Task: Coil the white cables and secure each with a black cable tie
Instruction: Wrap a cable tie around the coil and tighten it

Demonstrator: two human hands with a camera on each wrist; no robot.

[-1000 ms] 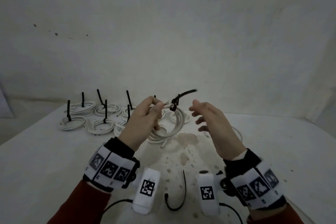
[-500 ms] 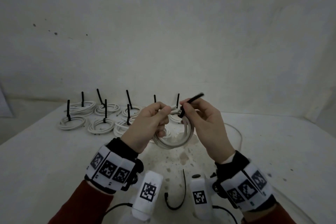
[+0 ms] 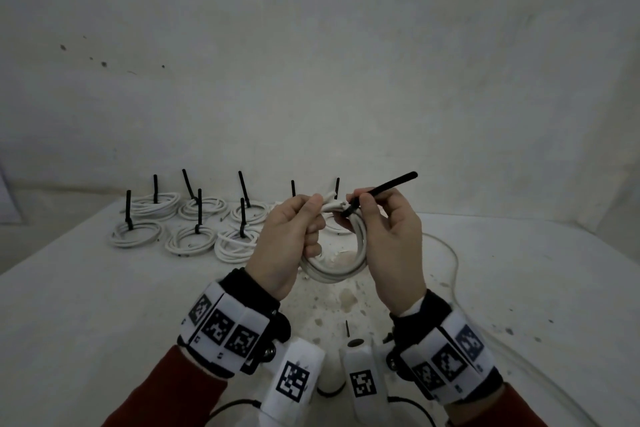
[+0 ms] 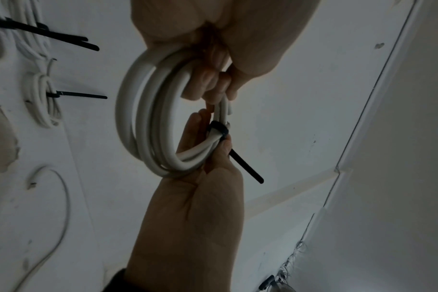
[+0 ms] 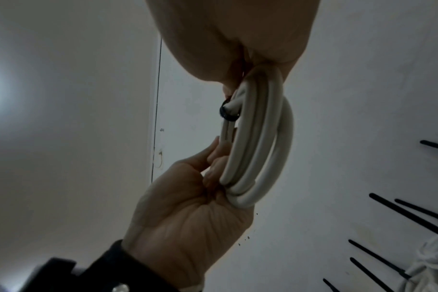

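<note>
I see the white table (image 3: pixel 86 305) spreading below me, its near edge cut off by my forearms and the tagged wristbands. At the back left lie the finished coils (image 3: pixel 188 222), each with a black tie tail standing up; the two rightmost of them are mostly hidden behind my hands. A loose white cable (image 3: pixel 450 253) curves across the table to the right, its far run passing out of sight behind my right hand.

Above the table, I hold the white cable coil (image 3: pixel 341 267) upright between both hands. My left hand (image 3: pixel 287 246) has its fingers curled round the coil's left side, thumb pressed on top near the cable ends. My right hand (image 3: pixel 391 246) pinches the black cable tie (image 3: pixel 381 188) between thumb and forefinger, just where it loops round the coil; its tail points up and to the right. In the left wrist view the loop sits snug round the bundled strands. A further black tie (image 3: pixel 346 328) on the table pokes out from behind the wrist cameras, mostly hidden.
</note>
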